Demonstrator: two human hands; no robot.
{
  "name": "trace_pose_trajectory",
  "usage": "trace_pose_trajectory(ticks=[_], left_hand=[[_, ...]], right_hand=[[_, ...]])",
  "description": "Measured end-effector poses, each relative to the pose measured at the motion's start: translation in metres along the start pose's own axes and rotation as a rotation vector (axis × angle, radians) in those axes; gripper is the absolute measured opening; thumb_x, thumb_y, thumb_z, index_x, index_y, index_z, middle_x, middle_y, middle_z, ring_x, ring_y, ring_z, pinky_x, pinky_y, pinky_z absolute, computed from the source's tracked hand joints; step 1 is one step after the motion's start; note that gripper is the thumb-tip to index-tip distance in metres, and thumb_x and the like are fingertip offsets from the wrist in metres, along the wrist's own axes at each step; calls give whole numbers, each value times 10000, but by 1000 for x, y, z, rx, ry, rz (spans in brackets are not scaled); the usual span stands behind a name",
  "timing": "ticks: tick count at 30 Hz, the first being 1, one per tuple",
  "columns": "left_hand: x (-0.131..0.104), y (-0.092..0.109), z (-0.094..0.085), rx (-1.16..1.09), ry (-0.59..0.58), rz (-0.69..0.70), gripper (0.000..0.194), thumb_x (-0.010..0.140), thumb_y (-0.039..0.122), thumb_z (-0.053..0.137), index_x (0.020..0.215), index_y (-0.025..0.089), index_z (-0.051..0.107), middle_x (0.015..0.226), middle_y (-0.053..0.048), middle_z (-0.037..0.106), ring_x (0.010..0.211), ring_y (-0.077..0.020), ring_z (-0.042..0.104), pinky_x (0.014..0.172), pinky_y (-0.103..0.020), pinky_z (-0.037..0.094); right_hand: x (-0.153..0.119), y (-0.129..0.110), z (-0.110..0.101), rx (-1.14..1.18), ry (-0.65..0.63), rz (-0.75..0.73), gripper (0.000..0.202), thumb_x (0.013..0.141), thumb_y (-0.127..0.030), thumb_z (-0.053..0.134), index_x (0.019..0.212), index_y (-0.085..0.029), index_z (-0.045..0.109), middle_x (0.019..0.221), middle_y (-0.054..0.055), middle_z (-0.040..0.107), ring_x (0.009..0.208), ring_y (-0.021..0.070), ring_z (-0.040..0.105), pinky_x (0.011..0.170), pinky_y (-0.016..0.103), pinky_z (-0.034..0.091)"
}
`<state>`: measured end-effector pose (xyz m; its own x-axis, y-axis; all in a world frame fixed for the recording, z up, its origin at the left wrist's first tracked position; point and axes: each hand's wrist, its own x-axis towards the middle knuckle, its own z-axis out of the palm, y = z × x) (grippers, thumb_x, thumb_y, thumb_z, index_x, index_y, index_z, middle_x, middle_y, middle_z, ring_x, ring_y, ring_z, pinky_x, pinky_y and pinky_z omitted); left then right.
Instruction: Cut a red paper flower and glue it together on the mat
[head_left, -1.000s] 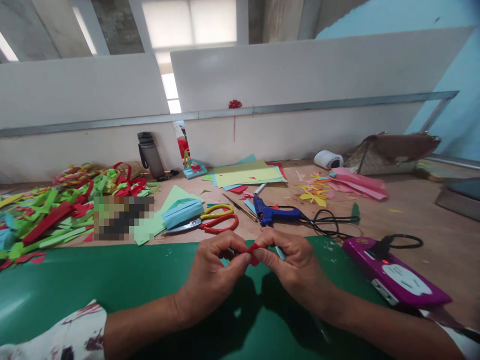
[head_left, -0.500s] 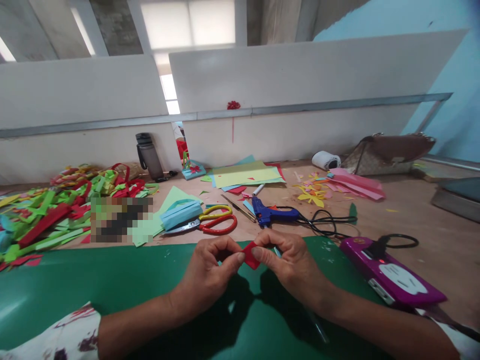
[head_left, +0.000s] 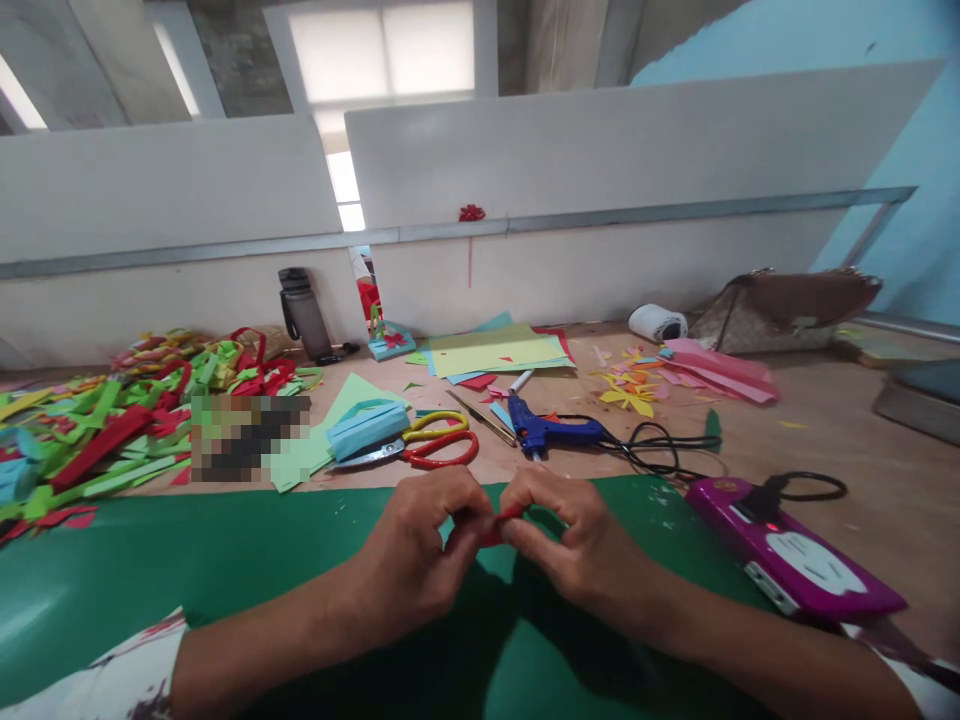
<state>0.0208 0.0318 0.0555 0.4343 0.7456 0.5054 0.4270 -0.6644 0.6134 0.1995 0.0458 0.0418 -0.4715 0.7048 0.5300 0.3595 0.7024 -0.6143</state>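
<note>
A small piece of red paper (head_left: 493,533) is pinched between the fingertips of both hands over the green mat (head_left: 247,560). My left hand (head_left: 431,540) grips its left end with thumb and forefinger. From the other side, my right hand (head_left: 566,530) pinches the right end. Fingers cover most of the piece, so its exact shape is hard to make out. Just beyond the hands lies a blue glue gun (head_left: 551,428). Scissors (head_left: 439,450) with red and yellow handles rest to its left, beside a folded light-blue face mask (head_left: 367,430).
Paper strips (head_left: 112,430) heap up at the left. Coloured sheets (head_left: 495,350) lie at the back, near a grey bottle (head_left: 304,315). On the right are a purple power strip (head_left: 802,550), black cable (head_left: 652,440), yellow paper flower (head_left: 630,398) and brown handbag (head_left: 787,305).
Both hands have turned and drawn closer around the red paper, which now shows less between the fingers. The view has shifted slightly.
</note>
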Motion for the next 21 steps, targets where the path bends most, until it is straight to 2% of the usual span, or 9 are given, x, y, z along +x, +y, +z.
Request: trace_pose_trajectory(ticks=[2, 4, 6, 10, 14, 18, 21], left_hand=[[-2, -1, 2, 51, -40, 71, 135, 824, 128, 497, 700, 138, 549, 635, -23, 576, 591, -113, 514, 572, -223, 377], [-3, -3, 3, 82, -52, 96, 130, 831, 124, 498, 719, 141, 562, 639, -21, 584, 598, -113, 522, 576, -222, 376], [-3, -4, 3, 95, -57, 99, 134, 831, 117, 495, 726, 146, 572, 653, -23, 595, 613, -116, 536, 593, -224, 384], [-2, -4, 2, 31, -48, 64, 131, 810, 95, 478, 716, 148, 552, 661, -29, 611, 611, -118, 547, 598, -224, 398], [-1, -3, 0, 43, 8, 0, 116, 797, 114, 489, 694, 154, 525, 624, -7, 576, 580, -111, 514, 585, -225, 386], [1, -4, -9, 54, 19, -59, 121, 803, 147, 497, 688, 155, 532, 635, -11, 576, 599, -122, 517, 591, -232, 386], [4, -5, -17, 61, 37, -106, 138, 814, 159, 498, 680, 157, 533, 641, -10, 570, 600, -120, 510, 590, -228, 387]], right_hand=[[-2, 3, 2, -75, -21, -135, 123, 801, -89, 535, 719, -180, 526, 650, -24, 563, 607, 122, 511, 791, 321, 394], [-3, 6, 3, -134, -45, -246, 141, 825, -64, 477, 758, -185, 507, 663, -27, 562, 604, 115, 509, 911, 386, 326], [-3, 9, 3, -171, -67, -287, 170, 830, -40, 431, 782, -192, 492, 674, -27, 561, 614, 114, 518, 944, 401, 295], [-1, 6, 1, -190, -39, -293, 162, 827, -57, 445, 763, -204, 473, 652, -37, 549, 599, 116, 513, 937, 401, 299], [1, 1, -2, -167, 8, -243, 148, 808, -74, 476, 749, -209, 470, 642, -36, 532, 602, 129, 503, 882, 388, 345], [4, -1, -7, -145, 0, -170, 148, 804, -68, 509, 756, -207, 492, 666, -49, 540, 615, 117, 519, 949, 403, 290], [6, 0, -9, -139, 43, -120, 159, 834, -86, 504, 733, -209, 502, 666, -43, 546, 637, 126, 532, 927, 368, 320]])
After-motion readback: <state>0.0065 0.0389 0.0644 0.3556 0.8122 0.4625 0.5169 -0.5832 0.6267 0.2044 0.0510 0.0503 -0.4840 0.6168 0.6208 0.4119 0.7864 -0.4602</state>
